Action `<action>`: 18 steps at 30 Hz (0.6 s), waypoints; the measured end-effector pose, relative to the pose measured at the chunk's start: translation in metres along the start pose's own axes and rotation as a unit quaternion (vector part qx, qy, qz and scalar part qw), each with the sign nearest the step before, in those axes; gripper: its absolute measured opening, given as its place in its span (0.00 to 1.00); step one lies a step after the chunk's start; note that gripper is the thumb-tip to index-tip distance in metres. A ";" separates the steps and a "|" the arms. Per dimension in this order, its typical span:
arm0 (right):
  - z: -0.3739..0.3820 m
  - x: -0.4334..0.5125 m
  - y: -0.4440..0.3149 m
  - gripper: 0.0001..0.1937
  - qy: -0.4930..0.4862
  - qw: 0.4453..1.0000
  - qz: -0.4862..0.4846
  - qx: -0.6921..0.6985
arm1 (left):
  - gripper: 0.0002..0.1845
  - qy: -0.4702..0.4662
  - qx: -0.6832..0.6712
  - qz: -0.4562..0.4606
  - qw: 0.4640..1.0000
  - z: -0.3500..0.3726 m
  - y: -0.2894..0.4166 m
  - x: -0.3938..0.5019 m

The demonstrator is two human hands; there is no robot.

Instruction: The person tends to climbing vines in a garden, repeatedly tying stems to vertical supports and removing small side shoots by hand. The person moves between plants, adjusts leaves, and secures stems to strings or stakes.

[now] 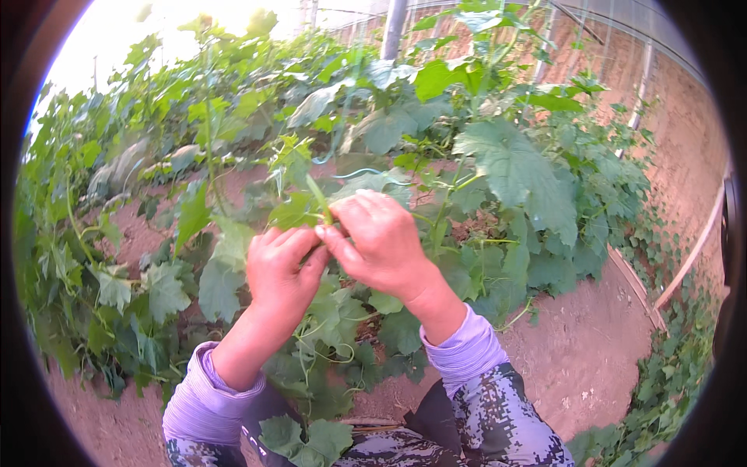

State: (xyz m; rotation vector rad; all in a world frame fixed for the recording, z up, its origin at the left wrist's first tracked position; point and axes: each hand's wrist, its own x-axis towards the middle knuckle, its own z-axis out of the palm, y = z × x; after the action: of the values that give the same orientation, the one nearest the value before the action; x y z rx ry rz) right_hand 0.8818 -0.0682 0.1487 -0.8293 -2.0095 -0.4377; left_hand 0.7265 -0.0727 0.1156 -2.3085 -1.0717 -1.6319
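My left hand (284, 264) and my right hand (378, 242) meet in front of me, fingertips together at a green vine stem (318, 197). The stem rises slantwise out of both grips, with a young leafy shoot (292, 157) just beyond it. Thumb and fingers of my right hand pinch it. My left fingers hold it just below, beside a lobed leaf (292, 211). The part of the stem within the fingers is hidden. A pale blue twine (367, 171) curves behind my right hand.
Leafy gourd-type vines surround my hands, with a large leaf (516, 169) to the right. A metal post (394, 29) stands behind. At right are an earthen wall (683, 140), a slanting pole (691, 257) and bare soil (583, 344). A leaf (327, 441) overlaps my lap.
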 end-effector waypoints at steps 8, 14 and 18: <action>-0.010 0.006 0.028 0.16 -0.211 0.881 0.227 0.356 | 0.07 0.006 -0.011 0.059 0.998 0.016 -0.005 0.006; -0.026 -0.002 0.041 0.12 0.003 0.844 0.242 0.478 | 0.07 0.013 -0.015 0.062 0.998 0.015 0.002 0.005; -0.021 -0.002 0.035 0.14 -0.071 0.896 0.253 0.358 | 0.07 0.007 0.047 0.061 0.997 0.019 0.011 0.008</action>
State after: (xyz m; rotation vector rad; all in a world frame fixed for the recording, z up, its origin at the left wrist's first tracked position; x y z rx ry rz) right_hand 0.9199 -0.0566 0.1577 -0.8650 -1.7775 0.6485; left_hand 0.7494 -0.0681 0.1174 -2.2520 -0.9631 -1.5169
